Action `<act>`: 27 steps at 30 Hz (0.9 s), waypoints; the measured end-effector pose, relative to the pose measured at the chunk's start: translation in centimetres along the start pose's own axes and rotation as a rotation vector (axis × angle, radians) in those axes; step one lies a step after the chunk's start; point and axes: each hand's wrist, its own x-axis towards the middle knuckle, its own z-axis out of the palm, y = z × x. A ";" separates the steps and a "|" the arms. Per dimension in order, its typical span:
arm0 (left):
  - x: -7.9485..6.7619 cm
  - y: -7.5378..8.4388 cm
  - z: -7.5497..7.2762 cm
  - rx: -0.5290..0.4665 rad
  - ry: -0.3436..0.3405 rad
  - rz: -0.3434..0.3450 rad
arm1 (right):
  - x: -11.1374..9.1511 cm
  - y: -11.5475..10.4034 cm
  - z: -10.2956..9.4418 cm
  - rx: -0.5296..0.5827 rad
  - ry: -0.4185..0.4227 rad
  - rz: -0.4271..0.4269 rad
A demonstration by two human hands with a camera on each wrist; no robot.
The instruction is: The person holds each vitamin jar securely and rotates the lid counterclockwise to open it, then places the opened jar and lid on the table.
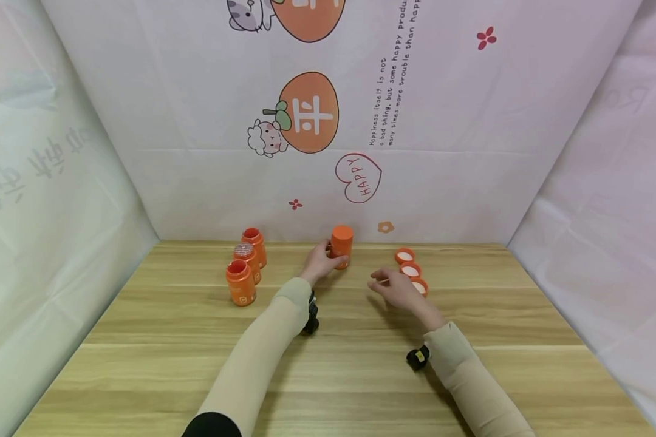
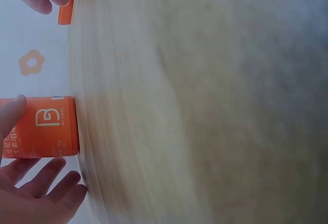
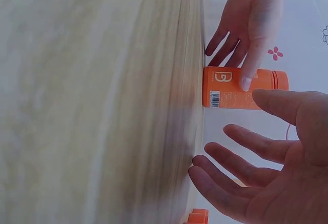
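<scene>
A capped orange bottle stands upright on the table near the back wall. My left hand holds it from the left; in the right wrist view the thumb lies on its label and the other fingers are partly behind it. A white logo shows on the orange bottle in the left wrist view. My right hand is to the right of the bottle, fingers spread and holding nothing. Beside it lie orange lids in a row, white insides up, the nearest partly covered by the hand.
Several wooden planks make up the tabletop. At the left, three lidless orange bottles stand in a slanting row, the middle one with a silvery top. A printed white cloth rises behind the table, with more cloth at both sides.
</scene>
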 end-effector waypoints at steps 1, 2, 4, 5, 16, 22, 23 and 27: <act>0.0 0.0 0.0 -0.002 0.001 -0.002 | 0.0 0.0 0.0 -0.001 0.000 -0.001; 0.0 0.0 0.0 -0.001 0.004 -0.001 | 0.0 0.1 0.0 -0.002 0.000 -0.002; -0.1 0.0 -0.1 -0.005 0.009 -0.002 | 0.0 0.1 0.0 0.000 0.002 -0.005; -0.1 0.1 -0.1 -0.003 0.012 0.000 | 0.0 0.1 0.0 0.001 0.004 -0.006; -1.1 0.7 -0.8 0.004 0.033 0.020 | 0.0 -0.1 0.1 0.000 0.006 -0.011; -1.8 0.9 -1.1 -0.018 0.040 0.037 | 0.0 -0.1 0.1 -0.001 0.013 -0.009; -1.9 0.9 -1.2 -0.015 0.044 0.041 | 0.0 -0.1 0.1 0.001 0.015 -0.010; -2.5 0.9 -1.3 -0.002 0.056 0.046 | -0.1 -0.3 0.2 0.002 0.020 -0.012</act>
